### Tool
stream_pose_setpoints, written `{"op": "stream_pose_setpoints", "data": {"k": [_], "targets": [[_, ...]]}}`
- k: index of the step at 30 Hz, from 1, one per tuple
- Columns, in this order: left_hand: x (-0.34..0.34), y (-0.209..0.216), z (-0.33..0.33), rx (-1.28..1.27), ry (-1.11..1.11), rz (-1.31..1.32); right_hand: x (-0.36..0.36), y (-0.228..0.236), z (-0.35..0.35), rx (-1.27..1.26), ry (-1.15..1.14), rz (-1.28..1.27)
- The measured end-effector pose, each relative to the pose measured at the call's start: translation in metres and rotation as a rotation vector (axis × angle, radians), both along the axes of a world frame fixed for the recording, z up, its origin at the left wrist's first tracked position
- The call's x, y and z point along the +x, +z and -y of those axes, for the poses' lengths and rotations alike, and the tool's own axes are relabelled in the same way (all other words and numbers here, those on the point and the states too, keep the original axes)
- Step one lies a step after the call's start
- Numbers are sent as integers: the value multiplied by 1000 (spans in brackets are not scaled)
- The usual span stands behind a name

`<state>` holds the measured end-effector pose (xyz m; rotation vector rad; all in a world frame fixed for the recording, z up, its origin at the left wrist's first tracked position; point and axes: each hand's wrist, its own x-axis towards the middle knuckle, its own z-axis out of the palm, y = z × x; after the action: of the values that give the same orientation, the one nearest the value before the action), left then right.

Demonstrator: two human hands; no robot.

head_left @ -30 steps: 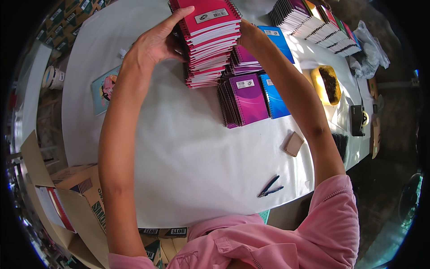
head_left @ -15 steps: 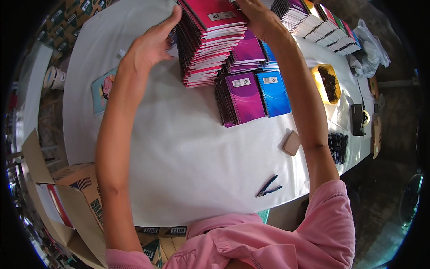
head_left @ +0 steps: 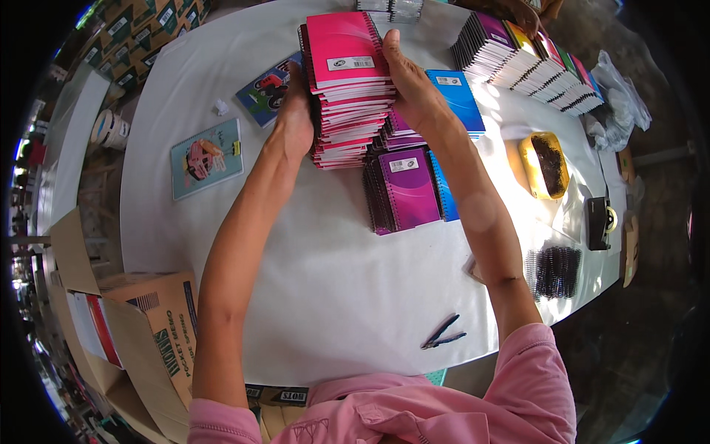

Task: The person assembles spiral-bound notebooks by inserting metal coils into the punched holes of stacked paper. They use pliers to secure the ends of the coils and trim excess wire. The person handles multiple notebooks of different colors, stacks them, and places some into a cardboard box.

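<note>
Since half a second ago, the left hand [head_left: 297, 111] and the right hand [head_left: 416, 89] have both come in against the sides of the pink notebook pile [head_left: 350, 89]; back then, the left was just beside it and the right was up by its top corner. I count my clock from the middle of the white table [head_left: 333, 288]. Nearest, at 5 o'clock, the pliers [head_left: 444, 326] lie with their handles apart, maybe left there to be easy to reach. At 8 o'clock the brown box [head_left: 168, 337] has its flaps up, perhaps so its top stays free. At 1 o'clock sit the purple notebooks [head_left: 413, 194], with the blue notebooks [head_left: 457, 100] to their right. They look kept side by side so the colors don't mix. Between 2 and 3, the yellow tub [head_left: 527, 166] seems to keep small dark bits from rolling away. At 12 is the pink pile, tall and a bit leaning. The hands hug it, one on each side; I guess that's because such a tall pile could slide. Some fingers are hidden, so I can't tell how they bend. Farthest, between 1 and 2, the far notebook stacks [head_left: 518, 66] stand packed close, likely to prop each other up.
</note>
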<state>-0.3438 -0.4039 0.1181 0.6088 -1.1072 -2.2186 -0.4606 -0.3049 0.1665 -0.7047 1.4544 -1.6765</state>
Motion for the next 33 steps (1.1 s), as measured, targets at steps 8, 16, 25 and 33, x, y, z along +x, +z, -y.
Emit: {"op": "stream_pose_setpoints", "data": {"k": [8,16,25,33], "targets": [[-1,-8,16,-2,-14,-87,-49,-37,-4,-48,38,8],[-1,-13,7,87,109,-50,-20,-37,-5,-139,181,100],[160,2,-78,-449,289,238,-2,-32,-65,-133,-160,-446],[353,122,-223,-972,116,637,83,11,-86,-151,-221,-694]]}}
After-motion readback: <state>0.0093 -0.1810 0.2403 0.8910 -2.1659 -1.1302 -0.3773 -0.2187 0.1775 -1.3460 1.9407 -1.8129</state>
